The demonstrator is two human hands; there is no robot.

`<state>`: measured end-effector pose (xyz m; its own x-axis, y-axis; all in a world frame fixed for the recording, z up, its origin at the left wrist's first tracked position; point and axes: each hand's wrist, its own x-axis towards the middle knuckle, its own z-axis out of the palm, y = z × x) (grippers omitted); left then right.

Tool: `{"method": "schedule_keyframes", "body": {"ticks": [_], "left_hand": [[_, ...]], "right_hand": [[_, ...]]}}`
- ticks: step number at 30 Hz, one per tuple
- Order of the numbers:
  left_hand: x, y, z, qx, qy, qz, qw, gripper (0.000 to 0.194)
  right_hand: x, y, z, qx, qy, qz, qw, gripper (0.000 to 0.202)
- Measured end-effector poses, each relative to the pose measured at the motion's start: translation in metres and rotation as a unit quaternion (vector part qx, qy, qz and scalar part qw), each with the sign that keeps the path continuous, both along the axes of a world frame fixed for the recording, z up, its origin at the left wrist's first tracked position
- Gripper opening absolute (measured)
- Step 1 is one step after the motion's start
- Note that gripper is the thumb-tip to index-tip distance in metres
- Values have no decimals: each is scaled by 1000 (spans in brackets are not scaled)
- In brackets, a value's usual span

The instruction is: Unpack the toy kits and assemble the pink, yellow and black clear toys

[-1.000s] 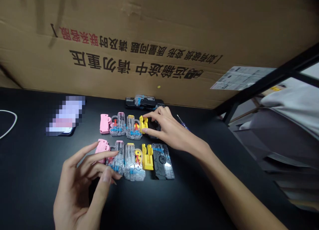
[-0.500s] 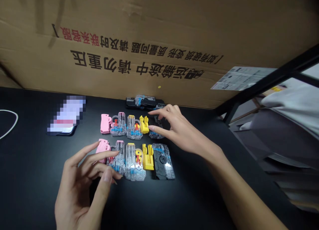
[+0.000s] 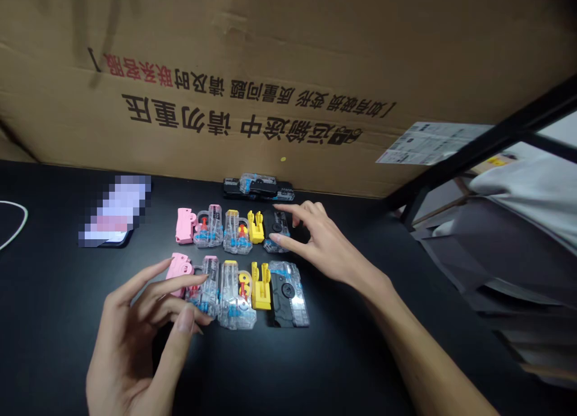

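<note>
Two rows of plastic toy parts lie on the black table. My left hand (image 3: 148, 332) hovers with spread fingers over the front row's pink piece (image 3: 181, 267) and pink-topped clear piece (image 3: 210, 278), partly hiding both. To their right sit a yellow-topped clear piece (image 3: 237, 296), a yellow piece (image 3: 261, 290) and a black-and-clear piece (image 3: 288, 293). In the back row, my right hand (image 3: 311, 229) has thumb and forefinger apart over a smaller black-and-clear piece (image 3: 276, 223); whether it touches is unclear. Left of it are a yellow piece (image 3: 256, 228), two clear pieces and a pink one (image 3: 184, 226).
A large cardboard box (image 3: 252, 37) stands along the table's back. Black-and-clear parts (image 3: 258, 187) are stacked against it. A phone (image 3: 118, 211) lies at the left, near a white cable (image 3: 22, 217). A black metal frame (image 3: 478, 145) rises at the right.
My right hand has shifted slightly right, from beside the back yellow piece to over the black-and-clear one, uncovering more of it. My left hand keeps its pose. The view has shifted a little.
</note>
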<state>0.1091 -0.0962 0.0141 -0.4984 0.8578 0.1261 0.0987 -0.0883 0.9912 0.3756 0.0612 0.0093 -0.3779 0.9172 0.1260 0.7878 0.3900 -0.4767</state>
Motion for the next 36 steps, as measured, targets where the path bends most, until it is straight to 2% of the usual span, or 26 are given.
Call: {"method": "schedule_keyframes", "body": {"ticks": [6, 14, 21, 28, 36], "left_hand": [[6, 2, 1, 16, 7, 16, 1000, 37], [5, 1, -3, 32, 8, 6, 999, 37], [5, -1, -1, 21, 8, 9, 1000, 38], [4, -1, -1, 19, 21, 7, 1000, 38], [4, -1, -1, 24, 34, 4, 999, 38]], "right_hand": [[-4, -1, -6, -13, -15, 5, 1000, 78], [6, -2, 2, -29, -27, -6, 999, 76], [5, -5, 0, -14, -35, -21, 999, 89], [6, -4, 0, -30, -58, 6, 998, 86], [8, -2, -1, -30, -46, 8, 998, 94]]}}
